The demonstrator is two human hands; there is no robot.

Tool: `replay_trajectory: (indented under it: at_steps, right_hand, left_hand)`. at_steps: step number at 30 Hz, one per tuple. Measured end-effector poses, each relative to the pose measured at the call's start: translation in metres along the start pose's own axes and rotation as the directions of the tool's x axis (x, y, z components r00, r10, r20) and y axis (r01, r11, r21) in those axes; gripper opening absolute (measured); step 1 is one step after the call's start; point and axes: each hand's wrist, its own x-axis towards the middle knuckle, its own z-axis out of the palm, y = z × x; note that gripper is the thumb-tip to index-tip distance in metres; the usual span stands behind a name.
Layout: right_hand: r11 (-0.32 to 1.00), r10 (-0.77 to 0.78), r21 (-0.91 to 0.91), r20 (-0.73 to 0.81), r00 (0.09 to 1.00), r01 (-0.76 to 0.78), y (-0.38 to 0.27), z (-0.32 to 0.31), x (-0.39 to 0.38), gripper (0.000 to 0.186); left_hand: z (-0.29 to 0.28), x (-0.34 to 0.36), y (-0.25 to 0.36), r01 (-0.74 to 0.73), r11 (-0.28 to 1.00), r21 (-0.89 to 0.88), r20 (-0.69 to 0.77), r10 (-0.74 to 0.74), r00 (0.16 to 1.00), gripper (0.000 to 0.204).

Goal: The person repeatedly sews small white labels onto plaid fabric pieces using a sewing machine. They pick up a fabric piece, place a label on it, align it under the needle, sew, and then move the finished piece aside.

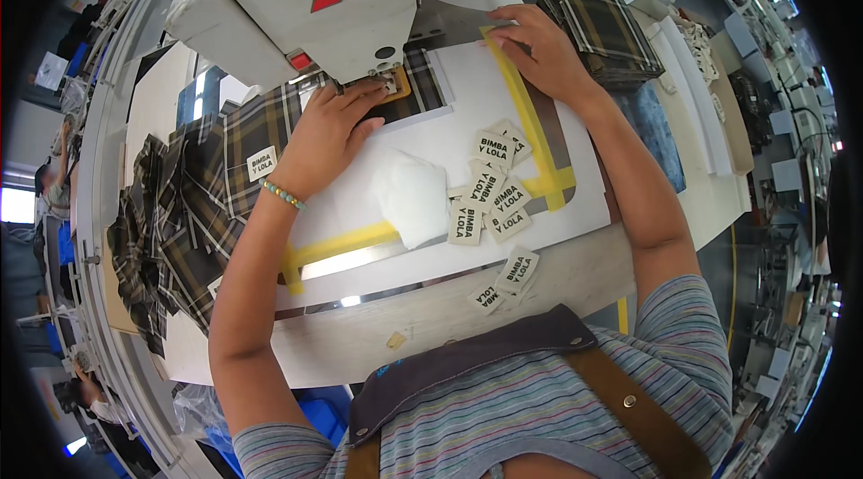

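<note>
My left hand point(328, 133), wearing a beaded bracelet, lies with fingers stretched out on the dark plaid fabric point(261, 124), its fingertips beside the yellow-brown clamp point(397, 84) under the sewing machine's head point(324, 3). The fabric passes beneath the clamp to the white template sheet point(413, 133) and hangs bunched at the left. My right hand point(544, 52) rests at the sheet's upper right edge, over yellow tape point(512, 75), fingers apart and slightly bent. Several cream printed labels point(508, 198) lie scattered between my forearms. One label point(262, 164) sits on the fabric by my left wrist.
A folded white piece point(409, 196) lies on the template. Plaid pieces point(598, 21) are stacked at the back right, with a bluish panel point(659, 133) below them. More labels point(517, 270) lie near the table's front edge. A blue bin point(324, 412) stands below the table.
</note>
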Motion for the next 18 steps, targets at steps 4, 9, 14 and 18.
replay_trajectory:
  at_steps: [4, 9, 14, 18]
  right_hand:
    - [0.999, 0.005, 0.033, 0.011, 1.0, -0.005, -0.006, 0.001, 0.002, 0.019]
    - [0.996, -0.017, 0.085, 0.026, 0.999, 0.015, -0.01, 0.002, 0.001, 0.02]
    - [0.995, -0.097, 0.046, 0.12, 0.988, 0.092, -0.037, -0.003, 0.007, 0.029]
    - [0.991, -0.135, 0.031, 0.248, 0.959, 0.131, -0.065, -0.005, 0.02, 0.032]
  left_hand:
    - [0.0, 0.002, -0.006, -0.011, 1.0, 0.029, -0.031, 0.012, 0.999, 0.042]
    - [0.002, -0.003, -0.01, -0.002, 1.0, -0.008, -0.084, 0.001, 0.997, 0.042]
    - [-0.01, -0.029, -0.012, 0.039, 0.999, 0.015, -0.236, -0.034, 0.971, 0.041]
    - [-0.025, -0.042, -0.009, 0.128, 0.989, -0.077, -0.211, -0.142, 0.967, 0.036]
